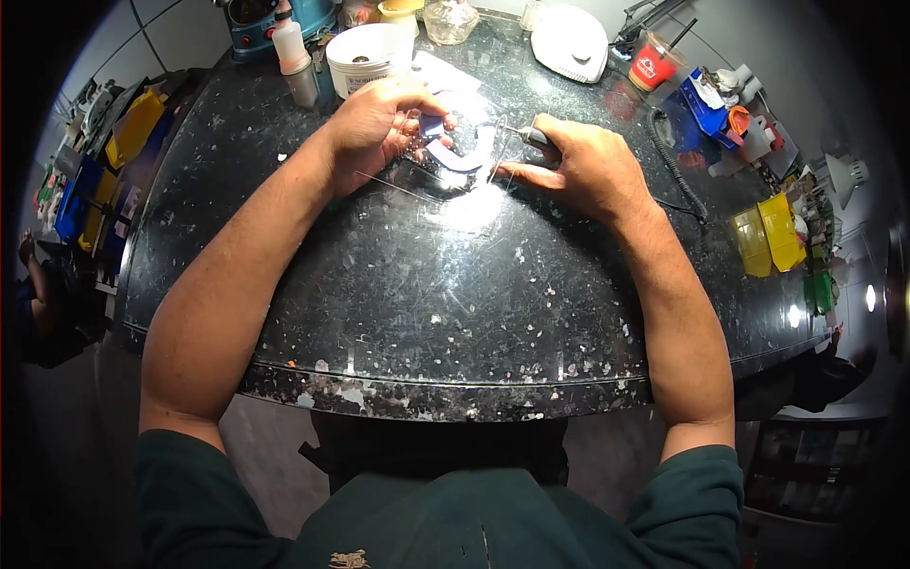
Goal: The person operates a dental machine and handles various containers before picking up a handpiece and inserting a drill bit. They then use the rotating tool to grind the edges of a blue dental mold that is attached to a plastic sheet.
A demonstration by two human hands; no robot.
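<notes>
My left hand [384, 123] is closed around the edge of a glossy, horseshoe-shaped piece [464, 163], pale with a blue part near the thumb. Glare from a bright light washes out some of its detail. My right hand [592, 166] grips a grey-bodied handpiece-like tool [533, 136], its thin metal tip pointing left toward the piece. Long thin wires [403, 188] stretch below the left fingers and around the piece. Both hands are above the far half of the black worktop [436, 303].
Behind my left hand stand a white tub [368, 59] and a bottle [289, 43]. A white device [569, 43], a red cup [654, 62], a coiled cord [678, 171] and yellow bins [770, 232] line the right side. Other people [47, 294] appear at both edges.
</notes>
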